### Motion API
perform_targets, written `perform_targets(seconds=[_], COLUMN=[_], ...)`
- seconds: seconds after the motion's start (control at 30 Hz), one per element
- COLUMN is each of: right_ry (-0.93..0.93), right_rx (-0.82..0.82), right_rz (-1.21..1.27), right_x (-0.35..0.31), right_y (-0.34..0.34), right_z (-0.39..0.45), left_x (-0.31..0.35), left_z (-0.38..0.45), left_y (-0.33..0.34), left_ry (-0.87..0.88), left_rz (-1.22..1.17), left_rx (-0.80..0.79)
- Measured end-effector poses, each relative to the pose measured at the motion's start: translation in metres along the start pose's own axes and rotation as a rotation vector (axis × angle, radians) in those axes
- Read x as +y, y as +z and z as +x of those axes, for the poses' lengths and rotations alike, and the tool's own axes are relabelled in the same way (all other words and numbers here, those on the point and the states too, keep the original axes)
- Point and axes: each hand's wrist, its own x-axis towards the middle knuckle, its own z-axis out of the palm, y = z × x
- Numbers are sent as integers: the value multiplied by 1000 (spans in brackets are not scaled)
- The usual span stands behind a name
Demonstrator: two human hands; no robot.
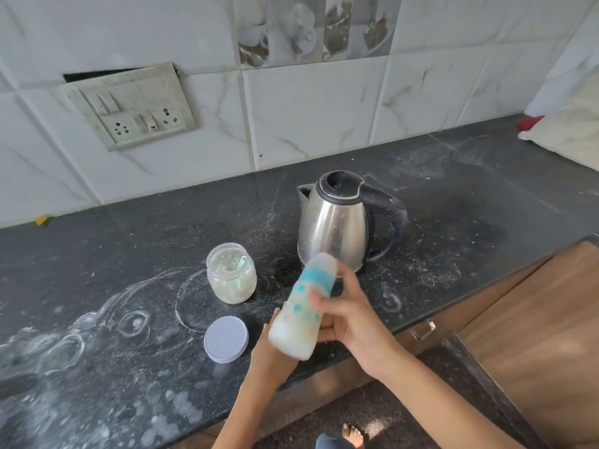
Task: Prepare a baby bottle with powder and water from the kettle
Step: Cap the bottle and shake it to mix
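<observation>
Baby bottle (pixel 303 306), translucent with teal markings and milky liquid, is clasped tilted by left hand (pixel 270 343) and right hand (pixel 345 314), seemingly for mixing; setting it upright likely follows.

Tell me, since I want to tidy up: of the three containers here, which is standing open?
The powder jar: its lid lies beside it on the counter. The kettle is shut, and the bottle is capped.

Grey switchboard (pixel 129 106) on marbled wall tiles (pixel 311 111), white-stained dark countertop (pixel 97 335), wooden cabinet (pixel 534 319)
</observation>
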Motion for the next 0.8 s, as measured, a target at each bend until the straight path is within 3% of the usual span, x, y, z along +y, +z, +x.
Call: perform_targets(seconds=[0.1, 0.17, 0.23, 0.37, 0.67, 0.8], right_ry=[243, 407, 489, 483, 216, -66], right_rx=[192, 201, 173, 176, 325, 74], right_rz=[659, 975, 1120, 1251, 896, 204], right_x=[-15, -22, -26, -28, -3, 19], right_y=[-13, -16, -16, -8, 11, 10], right_z=[19, 22, 21, 24, 32, 15], left_x=[-3, 0, -3, -2, -1, -3], left_z=[3, 4, 6, 7, 7, 2], left_y=[1, -1, 0, 0, -1, 5], left_ry=[44, 58, 70, 64, 41, -54], left_rz=[112, 174, 193, 196, 188, 103], left_rx=[-39, -66, -56, -86, -86, -36])
